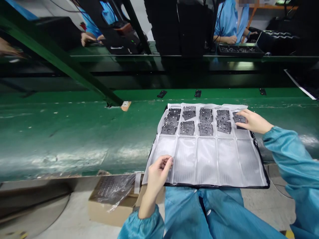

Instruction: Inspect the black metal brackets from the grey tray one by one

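A shallow black tray (264,181) lined with a translucent white compartmented sheet (206,159) sits at the front edge of the bench, partly over my lap. In the far row of compartments lie overlapping stacks of thin black plates (205,128) with small cut-outs. My right hand (254,121) is at the far right compartment, thumb and fingers closed around the edges of a black plate (238,118) there. Over the near left compartment is my left hand (159,169), fingers curled in and thumb against them; nothing shows between them.
Loose black plates (161,94) lie along the back of the green bench (74,139). A slanting green post (62,66) stands at left. Below is a cardboard box (109,209) with clear plastic. Across the bench, co-workers in blue sit near a parts tray (240,49).
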`<state>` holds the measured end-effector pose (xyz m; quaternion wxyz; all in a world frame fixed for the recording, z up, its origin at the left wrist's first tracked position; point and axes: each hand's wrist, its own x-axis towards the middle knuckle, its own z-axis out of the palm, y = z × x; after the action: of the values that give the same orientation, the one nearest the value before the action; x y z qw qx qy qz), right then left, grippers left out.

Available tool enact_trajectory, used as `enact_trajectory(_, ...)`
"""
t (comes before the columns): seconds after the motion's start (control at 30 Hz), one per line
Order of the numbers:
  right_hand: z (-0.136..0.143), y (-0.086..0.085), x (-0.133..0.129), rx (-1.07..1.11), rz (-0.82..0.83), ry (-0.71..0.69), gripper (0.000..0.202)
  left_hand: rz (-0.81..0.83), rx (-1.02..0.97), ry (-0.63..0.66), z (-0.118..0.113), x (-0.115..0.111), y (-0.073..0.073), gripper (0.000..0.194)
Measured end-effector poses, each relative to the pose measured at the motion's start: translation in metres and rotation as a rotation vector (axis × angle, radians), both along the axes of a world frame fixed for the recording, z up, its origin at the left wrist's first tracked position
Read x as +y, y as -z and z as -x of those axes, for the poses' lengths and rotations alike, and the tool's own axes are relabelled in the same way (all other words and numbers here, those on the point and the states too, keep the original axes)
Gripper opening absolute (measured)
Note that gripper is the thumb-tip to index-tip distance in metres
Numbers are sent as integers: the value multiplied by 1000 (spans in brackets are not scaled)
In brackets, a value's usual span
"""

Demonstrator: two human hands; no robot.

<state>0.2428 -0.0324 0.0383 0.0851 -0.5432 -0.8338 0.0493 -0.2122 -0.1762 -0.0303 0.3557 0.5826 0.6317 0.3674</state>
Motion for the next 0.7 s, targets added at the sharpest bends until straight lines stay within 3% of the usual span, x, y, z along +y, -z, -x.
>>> enact_trajectory(0.17,67,0,30,274,-83,-72,30,24,95,108,-1,10,-1,28)
enact_trajectory(0.27,104,17,77,417,-50,-88,19,16,192,164,-4,15,-4,34)
enact_trajectory(0.33,122,30,115,438,-12,-2,15,5,239,153,-7,17,-5,38)
enact_trajectory(0.5,149,49,200,300,92,226,41,-31,265,84,-14,16,-6,42)
enact_trajectory(0.7,156,43,247,189,222,338,79,-80,279,-11,-13,13,10,48)
